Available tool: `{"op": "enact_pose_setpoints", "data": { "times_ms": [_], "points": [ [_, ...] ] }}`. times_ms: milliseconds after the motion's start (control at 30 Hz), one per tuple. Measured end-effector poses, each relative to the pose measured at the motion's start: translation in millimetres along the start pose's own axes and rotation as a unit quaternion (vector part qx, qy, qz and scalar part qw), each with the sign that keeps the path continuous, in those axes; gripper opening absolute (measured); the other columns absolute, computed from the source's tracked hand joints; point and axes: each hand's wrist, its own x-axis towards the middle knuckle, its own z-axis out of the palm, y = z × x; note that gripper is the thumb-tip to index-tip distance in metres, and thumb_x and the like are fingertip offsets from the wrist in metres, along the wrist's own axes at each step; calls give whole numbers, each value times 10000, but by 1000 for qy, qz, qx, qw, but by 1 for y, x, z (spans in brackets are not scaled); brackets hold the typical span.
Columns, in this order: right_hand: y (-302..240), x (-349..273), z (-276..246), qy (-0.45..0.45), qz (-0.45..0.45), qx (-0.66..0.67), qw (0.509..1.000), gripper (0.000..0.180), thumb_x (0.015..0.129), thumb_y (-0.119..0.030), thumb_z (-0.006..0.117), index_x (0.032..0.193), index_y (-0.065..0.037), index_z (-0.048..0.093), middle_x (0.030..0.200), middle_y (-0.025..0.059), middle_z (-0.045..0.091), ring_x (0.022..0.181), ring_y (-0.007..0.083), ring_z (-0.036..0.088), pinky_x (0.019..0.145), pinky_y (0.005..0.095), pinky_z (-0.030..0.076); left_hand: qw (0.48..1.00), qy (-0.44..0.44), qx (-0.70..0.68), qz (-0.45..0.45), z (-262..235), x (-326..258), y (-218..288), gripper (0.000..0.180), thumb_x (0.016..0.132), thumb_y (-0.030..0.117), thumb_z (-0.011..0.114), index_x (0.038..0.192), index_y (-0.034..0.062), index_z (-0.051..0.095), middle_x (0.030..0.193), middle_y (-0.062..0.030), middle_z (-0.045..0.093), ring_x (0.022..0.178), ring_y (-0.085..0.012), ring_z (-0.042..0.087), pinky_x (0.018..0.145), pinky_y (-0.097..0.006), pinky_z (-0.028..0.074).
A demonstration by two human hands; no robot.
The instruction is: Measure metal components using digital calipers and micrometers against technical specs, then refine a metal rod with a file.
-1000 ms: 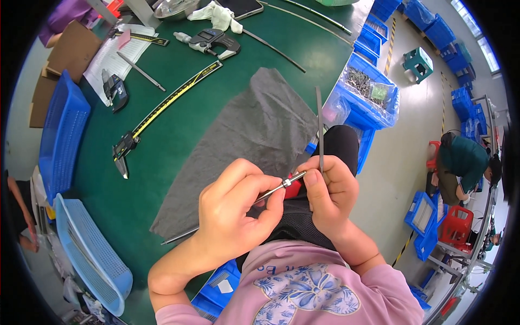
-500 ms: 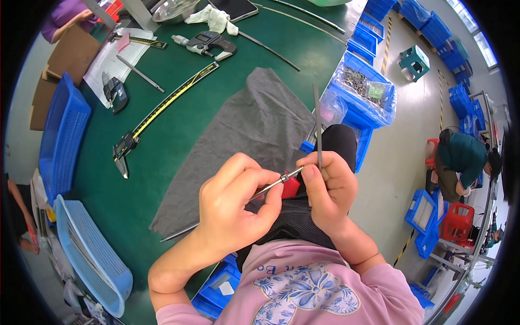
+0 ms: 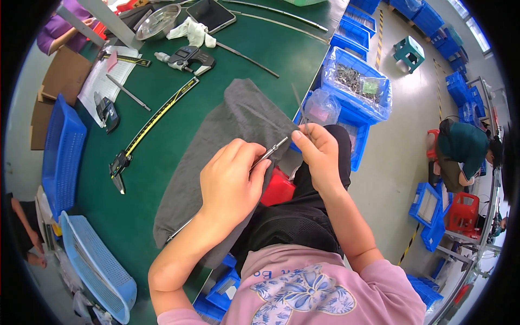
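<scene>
My left hand is closed around a slender metal rod, whose stepped tip sticks out past the fingers. The rod's other end shows beyond my left forearm, over the grey cloth. In my right hand, thumb and fingers pinch a thin, flat grey strip resembling a file. It points up and away, smeared by motion. My right thumb is close to the rod's tip; whether they touch I cannot tell. The cloth is spread on the green table under and beyond my left hand.
Left on the table lie calipers, a micrometer and papers. A phone-like black tablet lies at the back. Blue baskets line the left edge. Blue bins with metal parts stand right. A co-worker sits far right.
My right hand has shifted from pinching at the rod's tip to just beside it, its strip now blurred. My left hand still grips the rod. The whole view has shifted slightly.
</scene>
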Motion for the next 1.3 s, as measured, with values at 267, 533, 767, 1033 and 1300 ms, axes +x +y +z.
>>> {"op": "enact_pose_setpoints", "data": {
  "times_ms": [267, 533, 767, 1033, 1300],
  "points": [
    [7, -9, 16, -57, -121, 3, 991, 97, 770, -71, 604, 792, 23, 606, 589, -51, 511, 520, -16, 396, 459, 155, 294, 999, -19, 19, -32, 8, 3, -3, 103, 634, 38, 640, 692, 55, 557, 653, -49, 499, 609, -225, 525, 510, -328, 415],
    [13, 10, 11, 41, -485, -304, 819, 75, 661, -54, 650, 732, -57, 627, 560, 53, 566, 420, 160, 506, 402, 251, 378, 999, -6, -18, -35, 11, 3, -5, 93, 632, 11, 628, 680, 36, 553, 647, -56, 505, 599, -227, 522, 514, -322, 409],
    [-2, 1, 7, 74, -232, -134, 961, 148, 752, -115, 636, 695, 8, 578, 493, -2, 465, 443, 13, 384, 392, 194, 289, 1000, -7, -1, -25, 8, 2, -3, 107, 617, 3, 622, 674, 41, 540, 647, -57, 500, 591, -224, 516, 510, -324, 409],
    [-11, 1, 8, -68, -116, -193, 972, 337, 762, -206, 625, 556, 25, 492, 437, -8, 353, 450, 48, 292, 394, 249, 242, 992, 54, 66, 98, 8, -5, -1, 146, 575, -34, 627, 661, 28, 526, 631, -58, 493, 550, -209, 505, 483, -289, 400],
    [-4, -3, 8, -128, -69, 14, 989, 186, 816, -131, 555, 767, 48, 565, 613, -7, 531, 569, 35, 445, 491, 206, 356, 999, 33, 10, 39, 4, -10, 0, 147, 602, -7, 650, 721, 26, 570, 646, -71, 505, 576, -214, 509, 505, -302, 400]
  ]
}}
